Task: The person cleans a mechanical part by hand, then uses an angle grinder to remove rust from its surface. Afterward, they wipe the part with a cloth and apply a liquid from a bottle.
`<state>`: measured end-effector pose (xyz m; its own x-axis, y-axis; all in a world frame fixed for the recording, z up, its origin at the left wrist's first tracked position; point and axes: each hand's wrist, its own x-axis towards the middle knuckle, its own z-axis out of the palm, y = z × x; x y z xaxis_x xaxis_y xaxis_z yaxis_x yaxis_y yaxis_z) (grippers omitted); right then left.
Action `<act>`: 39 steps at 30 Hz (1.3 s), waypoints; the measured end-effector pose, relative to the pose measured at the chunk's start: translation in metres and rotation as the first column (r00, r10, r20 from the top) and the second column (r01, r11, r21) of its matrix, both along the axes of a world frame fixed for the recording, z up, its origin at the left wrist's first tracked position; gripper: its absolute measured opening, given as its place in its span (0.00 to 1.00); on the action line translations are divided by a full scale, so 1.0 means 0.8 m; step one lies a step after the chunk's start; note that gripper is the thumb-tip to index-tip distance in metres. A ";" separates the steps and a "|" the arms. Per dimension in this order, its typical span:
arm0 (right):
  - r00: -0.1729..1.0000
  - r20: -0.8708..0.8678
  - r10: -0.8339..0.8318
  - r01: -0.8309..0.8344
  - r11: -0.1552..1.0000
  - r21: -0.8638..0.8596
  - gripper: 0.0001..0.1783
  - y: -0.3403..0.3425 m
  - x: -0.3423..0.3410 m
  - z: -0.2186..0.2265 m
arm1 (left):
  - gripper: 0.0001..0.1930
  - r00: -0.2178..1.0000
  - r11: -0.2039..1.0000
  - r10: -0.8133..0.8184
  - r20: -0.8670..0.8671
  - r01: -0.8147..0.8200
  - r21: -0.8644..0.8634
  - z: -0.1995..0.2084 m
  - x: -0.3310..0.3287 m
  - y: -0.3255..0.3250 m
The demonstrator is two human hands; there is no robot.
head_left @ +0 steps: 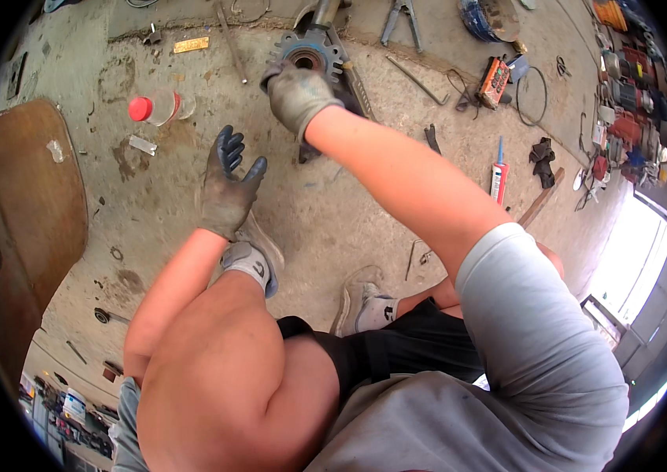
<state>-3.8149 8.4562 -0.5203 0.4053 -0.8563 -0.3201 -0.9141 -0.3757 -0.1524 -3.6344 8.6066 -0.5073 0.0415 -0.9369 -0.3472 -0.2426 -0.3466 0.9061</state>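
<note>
My left hand (231,185), in a grey glove with dark palm and fingers, is raised over the floor with its fingers apart and nothing in them. A toothed metal wheel (302,46) with a round bore in its middle lies at the far centre, joined to a metal shaft (325,14). My right hand (299,96), also gloved, is closed at the wheel's near left rim, its fingers curled and partly hidden. Beside the wheel runs a long dark metal bar (353,79). A dark piece (310,151) shows partly under my right wrist.
To the left lie a clear bottle with red cap (162,108) and a brown curved panel (38,181). Pliers (402,23), a metal rod (418,80), an orange device (495,82), a red-and-white tube (498,179) and a blue bucket (487,22) are to the right.
</note>
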 end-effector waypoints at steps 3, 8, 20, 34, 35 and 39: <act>0.987 0.055 -0.148 0.137 0.976 0.170 0.19 0.017 -0.010 0.015 | 0.44 0.999 0.999 0.043 -0.018 -0.042 0.025 0.000 -0.001 -0.004; 0.998 -0.021 -0.059 0.062 0.960 0.274 0.19 0.039 -0.056 0.045 | 0.42 0.987 0.987 0.134 -0.089 -0.125 0.103 0.007 0.012 0.000; 0.955 0.061 -0.292 0.269 0.931 0.246 0.23 0.005 -0.001 0.002 | 0.41 0.992 0.991 0.079 -0.100 -0.067 0.116 0.004 0.006 0.009; 0.917 0.089 -0.390 0.320 0.849 0.421 0.27 0.025 -0.013 0.030 | 0.40 1.000 0.990 -0.008 -0.021 0.011 0.138 0.004 -0.003 0.002; 0.898 0.070 -0.434 0.365 0.825 0.432 0.26 0.037 -0.017 0.029 | 0.40 0.999 0.990 -0.011 -0.031 0.015 0.137 0.006 -0.004 -0.003; 0.893 0.009 -0.451 0.395 0.791 0.467 0.27 0.048 -0.017 0.037 | 0.41 0.999 0.991 0.040 -0.036 -0.035 0.126 0.005 0.014 0.011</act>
